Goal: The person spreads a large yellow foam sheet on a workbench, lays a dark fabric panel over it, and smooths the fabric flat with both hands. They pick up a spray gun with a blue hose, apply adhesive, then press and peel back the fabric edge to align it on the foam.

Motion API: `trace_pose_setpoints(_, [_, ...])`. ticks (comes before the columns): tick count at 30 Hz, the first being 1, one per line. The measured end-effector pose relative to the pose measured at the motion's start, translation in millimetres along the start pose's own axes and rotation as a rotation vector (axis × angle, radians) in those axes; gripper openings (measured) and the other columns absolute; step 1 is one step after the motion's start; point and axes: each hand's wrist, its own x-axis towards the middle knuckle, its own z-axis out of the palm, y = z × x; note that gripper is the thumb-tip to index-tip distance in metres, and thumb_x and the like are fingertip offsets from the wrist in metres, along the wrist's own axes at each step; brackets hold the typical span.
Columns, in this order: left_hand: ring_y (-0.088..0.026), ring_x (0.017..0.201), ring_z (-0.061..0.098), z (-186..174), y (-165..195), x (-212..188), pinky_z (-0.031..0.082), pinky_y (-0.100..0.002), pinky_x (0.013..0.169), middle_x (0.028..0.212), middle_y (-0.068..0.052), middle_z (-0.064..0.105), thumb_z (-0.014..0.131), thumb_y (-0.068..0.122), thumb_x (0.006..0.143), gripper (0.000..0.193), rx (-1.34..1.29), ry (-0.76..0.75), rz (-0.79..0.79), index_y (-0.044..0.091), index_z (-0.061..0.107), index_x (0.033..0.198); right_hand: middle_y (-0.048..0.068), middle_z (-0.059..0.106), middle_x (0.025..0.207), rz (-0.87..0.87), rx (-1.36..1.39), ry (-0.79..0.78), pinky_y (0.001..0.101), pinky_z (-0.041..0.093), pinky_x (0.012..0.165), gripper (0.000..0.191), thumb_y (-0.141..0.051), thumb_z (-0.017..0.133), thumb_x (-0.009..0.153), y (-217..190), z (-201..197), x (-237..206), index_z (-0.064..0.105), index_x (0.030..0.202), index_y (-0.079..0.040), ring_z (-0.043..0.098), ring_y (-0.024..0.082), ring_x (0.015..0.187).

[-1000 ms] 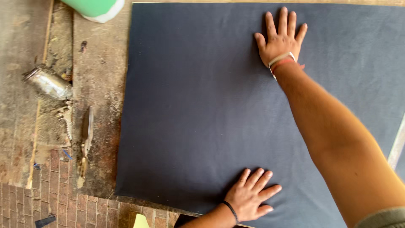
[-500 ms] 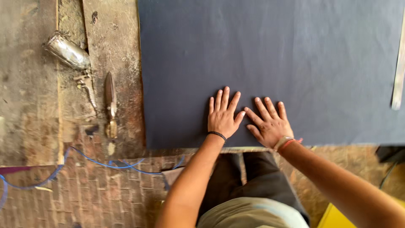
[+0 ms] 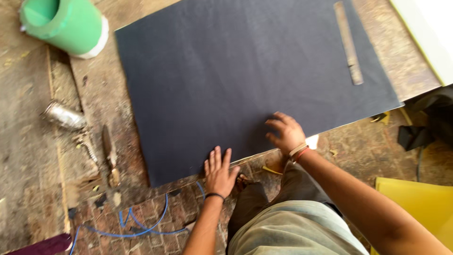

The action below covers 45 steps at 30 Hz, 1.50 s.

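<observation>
A large dark blue-grey sheet (image 3: 245,75) lies flat on a worn wooden bench (image 3: 28,156). My left hand (image 3: 219,172) rests flat on the sheet's near edge, fingers together and pointing away from me, a dark band on the wrist. My right hand (image 3: 284,133) sits on the sheet a little further right, fingers curled and spread, with bands at the wrist. Neither hand holds anything. A long metal ruler (image 3: 348,42) lies on the sheet's far right part, well away from both hands.
A green roll with a white rim (image 3: 63,26) stands at the far left corner. A crumpled metal tube (image 3: 62,115) and a knife-like tool (image 3: 108,153) lie left of the sheet. Blue cord (image 3: 141,226) trails over the brick floor; a yellow sheet (image 3: 415,203) is at right.
The view has shifted, bringing the green roll and ruler into sight. My right hand went from flat to curled and moved apart from my left, which stays at the near edge.
</observation>
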Motion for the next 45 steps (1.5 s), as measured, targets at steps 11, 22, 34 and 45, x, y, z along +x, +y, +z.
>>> trace_pose_setpoints(11, [-0.040, 0.128, 0.048, -17, 187, 127, 0.044, -0.050, 0.103, 0.137, -0.019, 0.051, 0.080, 0.035, 0.079, 0.049, -0.054, 0.180, -0.227, 0.010, 0.066, 0.119, 0.016, 0.070, 0.117, 0.585, 0.032, 0.204, 0.0438, 0.054, 0.094, 0.047, -0.031, 0.080, 0.084, 249, -153, 74, 0.071, 0.126, -0.010, 0.066, 0.033, 0.110])
trace_pose_setpoints(22, [-0.035, 0.126, 0.049, 45, 389, 180, 0.042, -0.049, 0.103, 0.133, -0.017, 0.053, 0.085, 0.029, 0.072, 0.055, 0.017, -0.024, 0.490, 0.010, 0.069, 0.121, 0.011, 0.078, 0.110, 0.940, 0.740, 0.443, 0.0293, 0.063, 0.085, 0.032, -0.018, 0.075, 0.083, 400, -293, 60, 0.074, 0.114, -0.007, 0.074, 0.019, 0.093])
trace_pose_setpoints(34, [-0.029, 0.084, 0.075, 24, 289, 239, 0.059, -0.039, 0.080, 0.090, -0.013, 0.077, 0.077, 0.021, 0.082, 0.017, -0.671, 0.367, -0.300, 0.008, 0.074, 0.093, 0.016, 0.065, 0.123, 0.549, 0.339, 0.530, 0.0435, 0.049, 0.102, 0.017, -0.021, 0.079, 0.094, 340, -250, 93, 0.077, 0.108, -0.011, 0.062, 0.033, 0.116])
trace_pose_setpoints(45, [-0.020, 0.075, 0.070, -81, 7, 86, 0.061, -0.033, 0.056, 0.097, -0.009, 0.073, 0.063, 0.015, 0.100, 0.014, -1.121, 1.174, -1.218, 0.005, 0.071, 0.107, 0.011, 0.072, 0.120, 0.331, 0.516, 0.051, 0.0395, 0.054, 0.097, 0.019, -0.018, 0.072, 0.091, 138, -182, 173, 0.076, 0.106, -0.008, 0.069, 0.024, 0.112])
